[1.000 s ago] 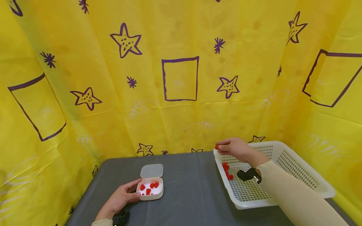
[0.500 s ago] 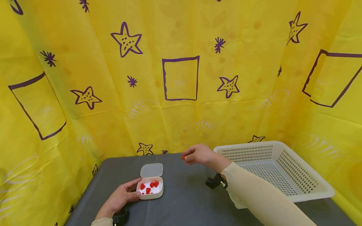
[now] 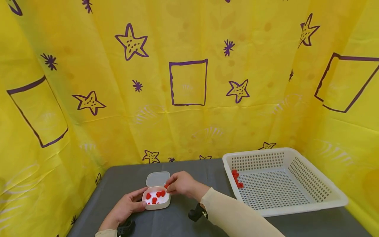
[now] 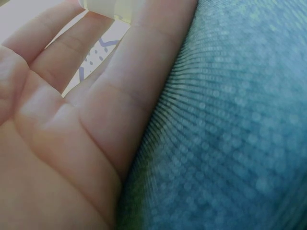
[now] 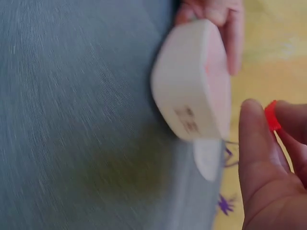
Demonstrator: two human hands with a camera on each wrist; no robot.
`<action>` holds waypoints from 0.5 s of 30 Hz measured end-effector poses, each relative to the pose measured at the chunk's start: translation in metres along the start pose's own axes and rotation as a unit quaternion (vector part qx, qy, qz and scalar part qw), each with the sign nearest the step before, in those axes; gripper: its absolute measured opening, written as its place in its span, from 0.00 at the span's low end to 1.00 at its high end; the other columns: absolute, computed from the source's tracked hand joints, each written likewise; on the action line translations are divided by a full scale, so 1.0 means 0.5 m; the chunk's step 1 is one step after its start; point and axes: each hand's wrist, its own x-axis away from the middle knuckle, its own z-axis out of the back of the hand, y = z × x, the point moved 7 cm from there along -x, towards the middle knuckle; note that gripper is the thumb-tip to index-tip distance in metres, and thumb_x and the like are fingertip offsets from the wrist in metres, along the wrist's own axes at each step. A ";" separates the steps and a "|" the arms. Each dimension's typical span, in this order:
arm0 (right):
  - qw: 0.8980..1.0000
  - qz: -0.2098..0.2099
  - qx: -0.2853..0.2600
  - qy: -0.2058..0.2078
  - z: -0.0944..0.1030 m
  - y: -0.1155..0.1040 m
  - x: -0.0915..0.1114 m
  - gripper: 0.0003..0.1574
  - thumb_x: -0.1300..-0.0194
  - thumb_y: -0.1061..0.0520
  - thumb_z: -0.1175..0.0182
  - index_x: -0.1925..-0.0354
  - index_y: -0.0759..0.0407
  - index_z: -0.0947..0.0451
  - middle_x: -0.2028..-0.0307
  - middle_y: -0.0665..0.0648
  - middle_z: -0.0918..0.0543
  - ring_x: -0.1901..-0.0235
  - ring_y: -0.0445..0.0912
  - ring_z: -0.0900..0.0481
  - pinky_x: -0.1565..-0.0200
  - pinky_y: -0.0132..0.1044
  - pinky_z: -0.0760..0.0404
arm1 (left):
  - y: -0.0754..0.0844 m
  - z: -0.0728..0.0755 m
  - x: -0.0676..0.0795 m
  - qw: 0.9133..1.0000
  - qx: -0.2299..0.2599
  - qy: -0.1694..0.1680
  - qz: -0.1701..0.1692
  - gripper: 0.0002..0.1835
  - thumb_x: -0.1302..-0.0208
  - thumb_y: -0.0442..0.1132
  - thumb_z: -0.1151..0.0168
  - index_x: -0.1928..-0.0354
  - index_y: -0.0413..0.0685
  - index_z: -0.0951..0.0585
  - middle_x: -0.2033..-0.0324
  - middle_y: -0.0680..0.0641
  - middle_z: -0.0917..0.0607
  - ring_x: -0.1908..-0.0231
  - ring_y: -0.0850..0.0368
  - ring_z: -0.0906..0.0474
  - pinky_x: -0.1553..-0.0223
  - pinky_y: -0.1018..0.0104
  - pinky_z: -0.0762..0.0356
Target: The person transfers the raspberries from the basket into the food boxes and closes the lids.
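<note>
A small white box [image 3: 157, 206] stands on the table, its translucent lid [image 3: 158, 179] folded back. Several small red raspberry-like pieces [image 3: 154, 200] lie inside. My left hand [image 3: 125, 206] holds the box at its left end, thumb near the front and fingers behind. My right hand [image 3: 184, 185] pinches a red raspberry-like piece [image 5: 271, 116] between thumb and fingertips, right at the box's back right corner. In the right wrist view the box's outer wall [image 5: 180, 81] shows small dark print. The left wrist view catches mostly palm and fingers, with a bit of the box's edge [image 4: 108, 7].
A white perforated basket [image 3: 296, 210] stands on the right side of the table, with several red pieces [image 3: 236, 176] along its left wall. Grey cloth [image 3: 195, 210] covers the table. A yellow patterned curtain [image 3: 189, 131] hangs close behind and at both sides.
My right hand has moved left from above the basket to the box, carrying the red raspberry-like piece. My left hand has stayed on the box.
</note>
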 end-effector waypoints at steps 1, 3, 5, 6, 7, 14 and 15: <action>1.000 -0.001 0.002 0.003 -0.009 0.006 0.000 0.10 0.43 0.73 0.32 0.61 0.66 0.16 0.69 0.58 0.18 0.72 0.49 0.18 0.64 0.43 0.14 | 0.000 0.000 0.000 1.000 0.001 -0.001 -0.001 0.38 0.36 0.36 0.31 0.27 0.36 0.36 0.34 0.29 0.32 0.49 0.47 0.23 0.51 0.56 0.19; 1.000 0.001 0.005 0.011 -0.023 0.016 0.001 0.10 0.43 0.73 0.32 0.61 0.67 0.16 0.70 0.56 0.18 0.74 0.48 0.19 0.66 0.42 0.14 | 0.001 -0.001 0.000 1.000 0.004 -0.004 -0.003 0.38 0.36 0.35 0.31 0.27 0.36 0.36 0.34 0.28 0.32 0.49 0.47 0.23 0.51 0.56 0.20; 1.000 0.006 0.013 0.021 -0.030 0.020 0.003 0.09 0.43 0.73 0.32 0.61 0.67 0.16 0.71 0.55 0.18 0.75 0.48 0.19 0.67 0.41 0.15 | 0.002 -0.001 0.000 1.000 0.008 -0.007 -0.006 0.38 0.36 0.35 0.31 0.27 0.35 0.37 0.34 0.28 0.33 0.49 0.47 0.23 0.51 0.56 0.20; 1.000 0.010 0.017 0.024 -0.032 0.021 0.004 0.09 0.43 0.73 0.32 0.62 0.67 0.16 0.71 0.55 0.18 0.75 0.48 0.19 0.67 0.42 0.15 | 0.002 -0.001 0.000 1.000 0.009 -0.009 -0.006 0.38 0.35 0.35 0.32 0.27 0.35 0.37 0.34 0.28 0.33 0.49 0.47 0.23 0.51 0.56 0.20; 0.999 0.013 0.020 0.026 -0.033 0.021 0.004 0.09 0.43 0.73 0.32 0.62 0.67 0.16 0.72 0.54 0.18 0.76 0.49 0.19 0.66 0.42 0.15 | 0.002 -0.001 0.000 1.000 0.010 -0.009 -0.007 0.38 0.35 0.35 0.32 0.27 0.35 0.37 0.34 0.28 0.33 0.49 0.47 0.23 0.51 0.56 0.20; 0.998 0.019 0.051 0.020 -0.034 0.018 0.007 0.07 0.41 0.70 0.32 0.62 0.64 0.15 0.72 0.53 0.18 0.74 0.53 0.18 0.65 0.45 0.15 | -0.001 -0.001 0.000 1.000 0.012 -0.009 -0.005 0.38 0.35 0.35 0.32 0.27 0.34 0.38 0.34 0.27 0.33 0.48 0.47 0.23 0.50 0.55 0.20; 0.998 0.017 0.055 0.021 -0.034 0.018 0.008 0.07 0.41 0.69 0.32 0.62 0.63 0.15 0.71 0.53 0.18 0.74 0.52 0.19 0.65 0.44 0.15 | -0.002 -0.001 0.000 1.000 0.013 -0.008 -0.004 0.39 0.36 0.35 0.31 0.27 0.34 0.38 0.34 0.27 0.33 0.48 0.47 0.23 0.50 0.55 0.20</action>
